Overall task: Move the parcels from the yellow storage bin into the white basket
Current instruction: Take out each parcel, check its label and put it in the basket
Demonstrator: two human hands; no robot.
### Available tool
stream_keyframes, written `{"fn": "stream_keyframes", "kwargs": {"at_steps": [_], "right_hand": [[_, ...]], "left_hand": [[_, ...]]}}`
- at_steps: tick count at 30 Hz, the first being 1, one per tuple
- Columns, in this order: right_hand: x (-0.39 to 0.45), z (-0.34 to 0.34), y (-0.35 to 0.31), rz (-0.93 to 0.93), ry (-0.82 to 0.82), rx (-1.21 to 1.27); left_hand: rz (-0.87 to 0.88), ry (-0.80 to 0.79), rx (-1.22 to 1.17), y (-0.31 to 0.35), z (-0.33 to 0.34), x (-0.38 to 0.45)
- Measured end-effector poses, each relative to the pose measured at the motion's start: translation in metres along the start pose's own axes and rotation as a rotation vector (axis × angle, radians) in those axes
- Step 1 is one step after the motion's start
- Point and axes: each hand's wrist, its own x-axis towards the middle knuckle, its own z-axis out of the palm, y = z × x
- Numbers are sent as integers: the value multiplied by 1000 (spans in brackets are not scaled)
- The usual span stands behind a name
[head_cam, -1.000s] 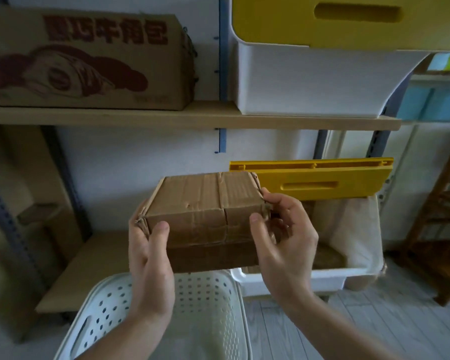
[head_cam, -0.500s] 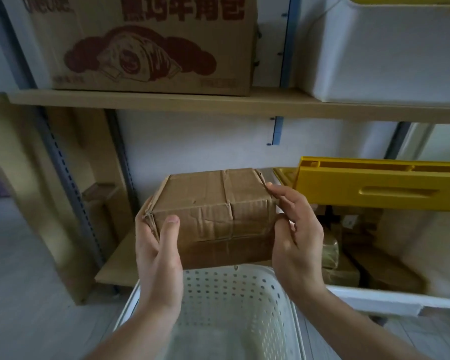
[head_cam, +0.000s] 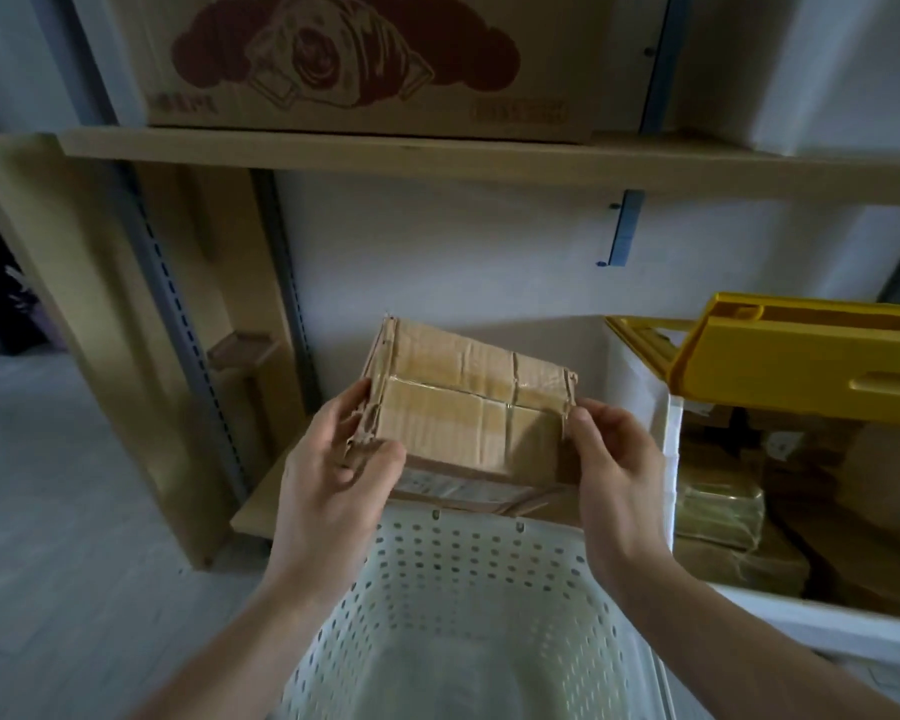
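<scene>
Both hands hold one cardboard parcel (head_cam: 468, 407) in the air, over the far rim of the white basket (head_cam: 468, 579). Left hand (head_cam: 333, 480) grips the parcel's torn left end, thumb on the near face, fingers curled round the edge. Right hand (head_cam: 614, 475) grips the right end the same way, thumb near the top corner. The parcel is tilted, its taped top turned toward the camera, left end a bit higher than the right. I cannot tell if its bottom touches the rim or is just above it.

Around: a wooden shelf board (head_cam: 437, 158) runs across the upper part, w/ a big printed carton (head_cam: 359, 59) on it, croissant picture on the front. At the top right stands a white container (head_cam: 853, 70), only partly in view. A blue bracket (head_cam: 623, 228) is on the wall under the shelf. Left of the parcel are grey perforated uprights (head_cam: 178, 324) and a wooden side panel (head_cam: 63, 314). Nothing stands between the parcel and the basket opening.

Containers: the white basket is near, centre, w/ perforated walls; the inside, as far as visible, shows only its pale bottom. The yellow storage bin (head_cam: 671, 459) is on the right, its yellow lid (head_cam: 801, 366) raised open. Inside are more brown parcels (head_cam: 723, 511), some wrapped in shiny tape, stacked in the dark.
</scene>
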Motion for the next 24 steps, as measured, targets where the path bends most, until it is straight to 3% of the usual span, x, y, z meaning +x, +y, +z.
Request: {"fn": "stream_keyframes", "kwargs": {"at_steps": [6, 11, 20, 24], "right_hand": [[-5, -5, -5, -143, -178, -5], [-2, -14, -12, -291, -242, -150], [0, -30, -16, -295, -261, -123], [1, -36, -17, -232, -339, -52]], "left_hand": [[62, -60, 7, -10, -7, 8], [84, -19, -20, -12, -1, 10], [30, -170, 81, -21, 3, 12], [16, -148, 187, -29, 1, 13]]}}
